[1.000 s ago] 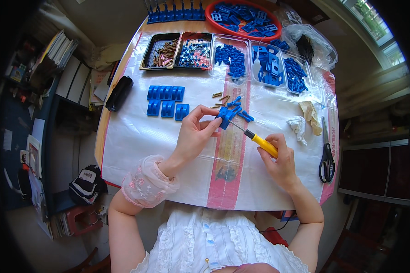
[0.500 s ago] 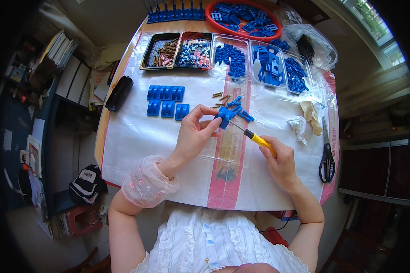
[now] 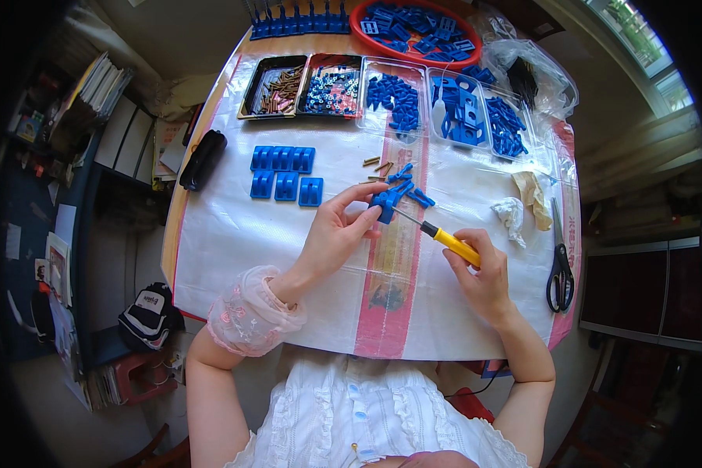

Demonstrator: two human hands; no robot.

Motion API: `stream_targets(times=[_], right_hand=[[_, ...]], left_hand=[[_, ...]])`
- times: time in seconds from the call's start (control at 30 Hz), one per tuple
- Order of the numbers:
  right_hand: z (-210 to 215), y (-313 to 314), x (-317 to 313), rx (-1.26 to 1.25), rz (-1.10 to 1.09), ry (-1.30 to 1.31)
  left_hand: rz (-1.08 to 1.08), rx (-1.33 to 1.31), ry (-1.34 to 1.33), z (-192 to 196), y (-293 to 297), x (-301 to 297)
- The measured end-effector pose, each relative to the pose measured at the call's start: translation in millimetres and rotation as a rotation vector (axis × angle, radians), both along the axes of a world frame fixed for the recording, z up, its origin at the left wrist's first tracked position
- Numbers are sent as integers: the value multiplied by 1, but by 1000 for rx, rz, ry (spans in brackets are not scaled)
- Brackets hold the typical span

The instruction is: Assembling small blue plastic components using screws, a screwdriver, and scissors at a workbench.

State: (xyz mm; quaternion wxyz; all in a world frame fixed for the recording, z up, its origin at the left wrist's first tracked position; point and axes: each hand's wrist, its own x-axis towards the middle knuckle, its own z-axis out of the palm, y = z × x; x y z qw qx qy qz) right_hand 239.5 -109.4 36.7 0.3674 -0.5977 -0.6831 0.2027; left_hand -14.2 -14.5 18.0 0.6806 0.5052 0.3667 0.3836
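My left hand (image 3: 340, 232) pinches a small blue plastic part (image 3: 385, 200) just above the white table cover (image 3: 234, 242). My right hand (image 3: 483, 279) grips a yellow-handled screwdriver (image 3: 443, 238), its metal tip set against that blue part. More loose blue pieces (image 3: 413, 193) lie right behind the held part, with a few brass screws (image 3: 376, 164) beside them. Six finished blue blocks (image 3: 285, 173) sit in two rows to the left of my left hand.
At the back stand a tray of brass screws (image 3: 271, 87), a tray of small hardware (image 3: 329, 86), clear tubs of blue parts (image 3: 395, 97) and a red bowl of blue parts (image 3: 418, 30). Scissors (image 3: 559, 269) and crumpled paper (image 3: 512, 214) lie right. A black case (image 3: 202, 159) sits left.
The screwdriver has shifted slightly in my right hand against the blue part; both hands stay in the same place.
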Motion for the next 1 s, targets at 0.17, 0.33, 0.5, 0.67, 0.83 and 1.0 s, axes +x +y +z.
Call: stream_targets(times=[0.17, 0.33, 0.5, 0.67, 0.83, 1.0], right_hand=[[14, 4, 1, 61, 12, -73], [13, 9, 7, 161, 7, -121], [13, 10, 10, 195, -5, -131], [13, 9, 9, 192, 1, -110], [13, 10, 10, 181, 35, -104], [12, 7, 7, 245, 56, -94]], left_hand=[[-29, -40, 32, -1, 0, -4], [-100, -105, -42, -2, 2, -7], [-144, -153, -58, 3, 2, -7], [-127, 21, -100, -4, -1, -3], [-131, -3, -63, 2, -1, -6], [-161, -84, -59, 5, 2, -10]])
